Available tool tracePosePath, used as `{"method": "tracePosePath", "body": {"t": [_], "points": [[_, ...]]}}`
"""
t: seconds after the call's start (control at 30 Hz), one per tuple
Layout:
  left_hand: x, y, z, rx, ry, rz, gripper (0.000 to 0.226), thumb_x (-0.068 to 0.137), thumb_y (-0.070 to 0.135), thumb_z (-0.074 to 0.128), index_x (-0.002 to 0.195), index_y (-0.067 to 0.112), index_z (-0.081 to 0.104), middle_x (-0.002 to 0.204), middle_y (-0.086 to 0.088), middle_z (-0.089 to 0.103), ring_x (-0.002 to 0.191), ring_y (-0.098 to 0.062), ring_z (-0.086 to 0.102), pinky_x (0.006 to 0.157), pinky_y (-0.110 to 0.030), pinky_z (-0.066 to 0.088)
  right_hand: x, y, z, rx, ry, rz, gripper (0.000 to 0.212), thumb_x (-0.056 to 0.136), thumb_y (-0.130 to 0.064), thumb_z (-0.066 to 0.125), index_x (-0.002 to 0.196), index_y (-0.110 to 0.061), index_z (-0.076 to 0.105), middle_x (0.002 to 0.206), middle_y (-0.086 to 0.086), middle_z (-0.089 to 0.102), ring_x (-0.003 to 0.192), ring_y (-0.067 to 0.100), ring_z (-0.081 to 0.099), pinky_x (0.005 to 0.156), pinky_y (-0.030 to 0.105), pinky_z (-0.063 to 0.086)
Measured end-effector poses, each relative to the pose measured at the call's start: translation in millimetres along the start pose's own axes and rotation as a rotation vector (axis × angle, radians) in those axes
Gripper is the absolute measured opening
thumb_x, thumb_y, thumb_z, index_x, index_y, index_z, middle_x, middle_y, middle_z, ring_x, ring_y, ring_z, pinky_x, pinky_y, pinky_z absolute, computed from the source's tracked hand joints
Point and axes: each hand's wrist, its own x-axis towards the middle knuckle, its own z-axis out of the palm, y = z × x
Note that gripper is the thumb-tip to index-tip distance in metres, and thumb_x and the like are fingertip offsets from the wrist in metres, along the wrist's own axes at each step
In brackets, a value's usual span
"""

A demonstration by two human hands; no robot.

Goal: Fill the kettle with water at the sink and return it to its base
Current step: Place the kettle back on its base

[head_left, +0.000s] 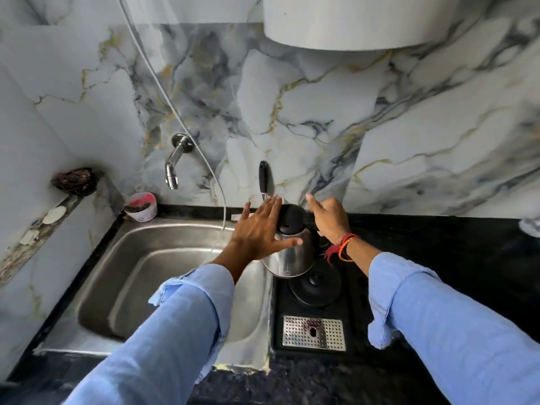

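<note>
A steel kettle (pixel 292 257) with a black lid hangs just above and behind its round black base (pixel 317 286), over the sink's right edge. My right hand (pixel 328 219) is closed around the kettle's black handle. My left hand (pixel 260 229) lies flat with spread fingers against the kettle's left side and lid. The steel sink (pixel 152 276) is to the left. A chrome tap (pixel 175 163) sticks out of the marble wall above the sink; no water is visible from it.
A black tray with a perforated steel drip plate (pixel 314 333) holds the base. A black-handled utensil (pixel 264 179) leans on the wall behind the kettle. A small pink-topped tub (pixel 140 206) sits at the sink's back corner. A thin hose (pixel 190 133) hangs down.
</note>
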Motion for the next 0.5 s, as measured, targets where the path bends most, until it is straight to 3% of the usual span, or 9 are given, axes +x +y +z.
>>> {"method": "tracePosePath", "body": {"t": [0.1,0.23,0.37,0.43,0.5], "points": [[-2.9,28.3,16.0,-0.015,-0.004,0.004,0.122,0.074,0.094,0.034,0.161,0.011,0.012,0.169,-0.005,0.021,0.156,-0.018,0.016,0.125,-0.056,0.011,-9.8,25.9,-17.3,-0.01,-0.015,0.03,0.075,0.094,-0.061,0.048,0.053,0.002,0.056,0.07,0.021,0.073,0.064,0.04,0.067,0.058,0.056,0.058],[-7.1,59.3,37.5,-0.008,-0.055,-0.025,0.121,0.075,0.092,0.037,0.161,0.01,0.012,0.168,-0.007,0.025,0.155,-0.02,0.022,0.125,-0.054,0.015,-20.9,56.9,-31.9,-0.054,-0.044,0.058,0.071,0.094,-0.062,0.046,0.064,-0.002,0.068,0.076,0.018,0.075,0.073,0.04,0.069,0.065,0.052,0.059],[-9.4,77.2,48.9,-0.012,-0.078,-0.048,0.117,0.077,0.09,0.038,0.161,0.012,0.012,0.167,-0.006,0.025,0.153,-0.023,0.027,0.122,-0.056,0.021,-26.4,75.2,-37.1,-0.008,-0.05,0.141,0.069,0.092,-0.064,0.047,0.066,-0.004,0.07,0.076,0.018,0.075,0.074,0.041,0.069,0.068,0.055,0.06],[-7.9,80.4,50.1,-0.013,-0.081,-0.047,0.116,0.078,0.089,0.039,0.161,0.013,0.013,0.166,-0.006,0.027,0.151,-0.024,0.03,0.122,-0.056,0.023,-25.9,78.2,-41.0,0.017,-0.07,0.16,0.072,0.09,-0.065,0.048,0.061,-0.002,0.065,0.07,0.016,0.074,0.066,0.036,0.069,0.062,0.054,0.06],[-7.8,76.5,49.7,-0.003,-0.096,-0.037,0.115,0.078,0.09,0.04,0.16,0.015,0.014,0.164,-0.004,0.032,0.147,-0.026,0.038,0.122,-0.056,0.026,-26.9,78.1,-41.9,0.014,-0.094,0.134,0.075,0.089,-0.067,0.048,0.05,-0.004,0.054,0.051,0.007,0.066,0.05,0.029,0.065,0.055,0.052,0.06]]}}
